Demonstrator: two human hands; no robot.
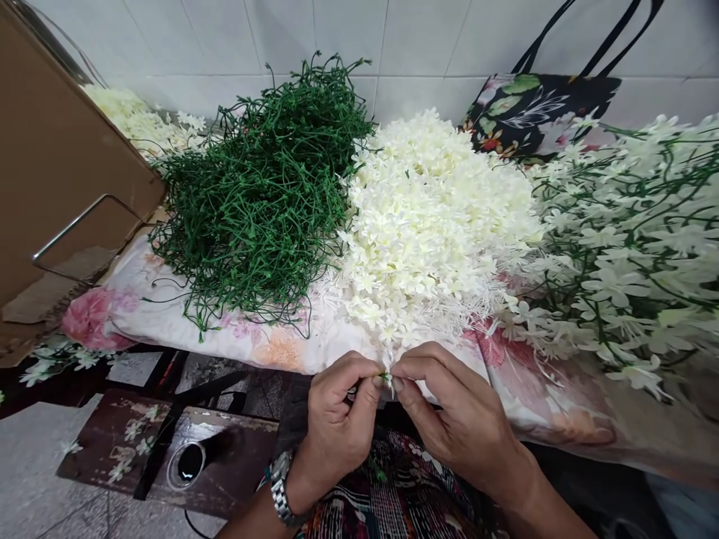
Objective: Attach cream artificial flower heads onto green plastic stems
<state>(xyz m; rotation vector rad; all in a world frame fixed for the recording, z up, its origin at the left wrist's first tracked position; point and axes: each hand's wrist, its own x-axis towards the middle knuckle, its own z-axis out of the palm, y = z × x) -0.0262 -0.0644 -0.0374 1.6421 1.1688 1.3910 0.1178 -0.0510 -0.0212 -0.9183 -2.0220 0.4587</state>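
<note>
My left hand (344, 408) pinches a thin green artificial stem, of which only a bit of the tip shows between thumb and forefinger. Against it, my right hand (449, 412) pinches a small white artificial flower (389, 367). Both sets of fingertips meet just in front of the table edge, and the joint between stem and flower is mostly hidden. Beyond my hands lies a heap of loose cream-white blossoms (432, 217). Left of it is a tangled pile of green plastic stems (258, 187).
Flowers on stems (618, 277) spread over the right side of the floral cloth (219, 333). A floral bag (539, 112) leans on the tiled wall. A cardboard box (61, 150) stands left. Below, a cup of dark liquid (191, 462) rests on a worn wooden board (236, 442).
</note>
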